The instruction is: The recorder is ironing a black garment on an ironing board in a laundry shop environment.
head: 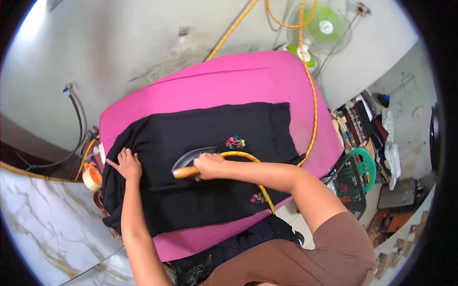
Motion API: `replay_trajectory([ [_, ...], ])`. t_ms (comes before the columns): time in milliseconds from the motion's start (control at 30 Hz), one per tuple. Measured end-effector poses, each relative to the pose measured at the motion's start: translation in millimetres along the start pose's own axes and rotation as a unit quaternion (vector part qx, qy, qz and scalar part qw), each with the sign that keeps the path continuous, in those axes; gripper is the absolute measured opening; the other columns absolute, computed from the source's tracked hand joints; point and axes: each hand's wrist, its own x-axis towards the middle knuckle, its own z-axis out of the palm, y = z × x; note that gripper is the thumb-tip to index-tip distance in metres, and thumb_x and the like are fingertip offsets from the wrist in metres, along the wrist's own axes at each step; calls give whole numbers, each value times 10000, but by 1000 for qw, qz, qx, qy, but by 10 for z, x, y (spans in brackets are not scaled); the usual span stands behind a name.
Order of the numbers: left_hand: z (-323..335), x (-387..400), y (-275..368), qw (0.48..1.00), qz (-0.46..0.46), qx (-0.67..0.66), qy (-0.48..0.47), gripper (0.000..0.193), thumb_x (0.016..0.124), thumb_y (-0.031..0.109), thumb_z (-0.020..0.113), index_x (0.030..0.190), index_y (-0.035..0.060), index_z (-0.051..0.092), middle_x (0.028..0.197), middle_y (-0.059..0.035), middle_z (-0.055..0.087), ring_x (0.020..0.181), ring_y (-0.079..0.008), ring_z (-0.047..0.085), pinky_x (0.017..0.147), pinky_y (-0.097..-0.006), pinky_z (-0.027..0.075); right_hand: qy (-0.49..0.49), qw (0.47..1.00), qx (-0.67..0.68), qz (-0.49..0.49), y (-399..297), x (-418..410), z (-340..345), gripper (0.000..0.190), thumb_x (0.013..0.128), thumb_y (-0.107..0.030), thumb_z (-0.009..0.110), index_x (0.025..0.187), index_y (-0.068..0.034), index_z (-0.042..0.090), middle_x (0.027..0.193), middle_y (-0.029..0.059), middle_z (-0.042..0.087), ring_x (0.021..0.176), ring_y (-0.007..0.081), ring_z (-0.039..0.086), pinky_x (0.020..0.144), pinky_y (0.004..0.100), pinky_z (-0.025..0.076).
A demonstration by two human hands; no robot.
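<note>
A black garment (214, 125) with small pink and green embroidered flowers (235, 142) lies spread on a pink cloth-covered ironing surface (214, 84). My right hand (209, 166) is closed around the handle of a clothes iron (191, 157), whose soleplate rests on the middle of the garment. My left hand (127, 165) lies with fingers spread on the gathered left part of the garment and grips nothing. A yellow fabric-covered cord (314, 103) runs from the iron, under my right forearm, and up along the right side of the pink cloth.
A green and white fan (325, 26) stands beyond the far right corner. Rolls of tape (92, 178) sit at the left edge. At right are a black plastic basket (349, 189), a green plastic stool (365, 168) and piled clothes (361, 125). Dark fabric (250, 236) hangs near my body.
</note>
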Motion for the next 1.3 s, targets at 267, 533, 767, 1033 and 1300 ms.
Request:
replay_trajectory([
  [267, -47, 140, 210, 989, -89, 64, -101, 359, 832, 230, 663, 1163, 115, 581, 1185, -42, 619, 1181, -264, 574, 1115, -745, 68, 111, 980, 28, 164, 1426, -876, -306, 502, 722, -430, 825, 963, 0, 728, 913, 234, 711, 884, 394, 703, 779, 480, 569],
  [533, -407, -93, 1476, 982, 152, -112, 1, 409, 870, 221, 647, 1246, 81, 568, 1375, -100, 518, 1349, -290, 433, 1117, -728, 64, 285, 873, 164, 361, 3060, -2318, -313, 489, 685, -378, 871, 873, 43, 707, 767, 218, 697, 747, 327, 719, 673, 421, 537],
  [767, -396, -175, 2932, 945, 288, -148, -38, 508, 921, 289, 601, 1355, 42, 505, 1472, -139, 437, 1426, -313, 344, 1160, -661, 94, 290, 885, 235, 279, 3150, -2289, 30, 517, 722, -448, 847, 882, 21, 704, 729, 207, 684, 721, 333, 706, 660, 436, 518],
  [1033, -166, 239, 3439, 984, 141, -86, -65, 541, 983, 241, 488, 1489, 95, 365, 1571, -113, 335, 1479, -300, 262, 1144, -690, 100, 281, 922, 139, 229, 3000, -1499, -396, 514, 790, -484, 784, 906, 10, 707, 847, 237, 701, 840, 428, 689, 750, 508, 549],
  [1300, -213, 422, 2610, 995, 95, 5, -10, 454, 925, 142, 506, 1373, 68, 490, 1437, -77, 499, 1398, -244, 407, 1137, -688, 139, 349, 837, 264, 330, 4104, -2055, -647, 521, 752, -407, 829, 985, 43, 710, 753, 197, 701, 709, 278, 711, 655, 401, 531],
])
